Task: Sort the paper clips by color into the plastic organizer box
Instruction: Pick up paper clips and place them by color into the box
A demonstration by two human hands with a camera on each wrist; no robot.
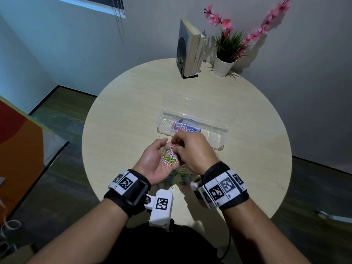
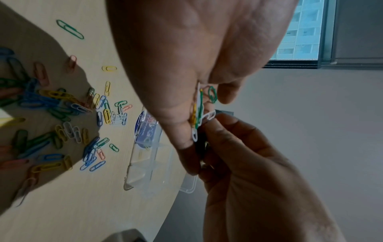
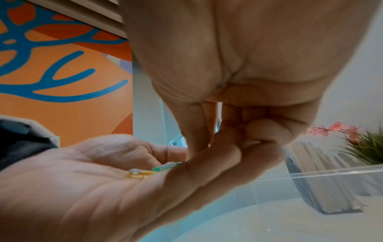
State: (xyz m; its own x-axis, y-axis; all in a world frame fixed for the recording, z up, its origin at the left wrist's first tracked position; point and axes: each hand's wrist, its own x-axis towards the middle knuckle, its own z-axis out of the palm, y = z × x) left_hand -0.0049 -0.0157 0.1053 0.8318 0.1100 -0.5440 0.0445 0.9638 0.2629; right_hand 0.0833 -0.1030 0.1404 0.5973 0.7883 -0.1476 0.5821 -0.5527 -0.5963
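Left hand (image 1: 154,161) grip: wide, palm up, carrying green, yellow, white paper clips (image 1: 168,159).
Right hand (image 1: 192,151) grip: fingertips pinching a white clip (image 2: 209,116) on that palm.
Organizer box (image 1: 219,139): open, mid-bench (image 1: 123,111), beyond hands.
Loose clips (image 1: 181,177): near edge, under hands.

Head looks down over table (image 1: 133,103); wrist views (close, low) share organizer box (image 2: 149,165).

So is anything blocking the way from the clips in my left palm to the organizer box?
Nothing visible does. The organizer box lies open just beyond the hands, lid back. The right hand pinches at the clips in the left hand; only table lies between them and the box.
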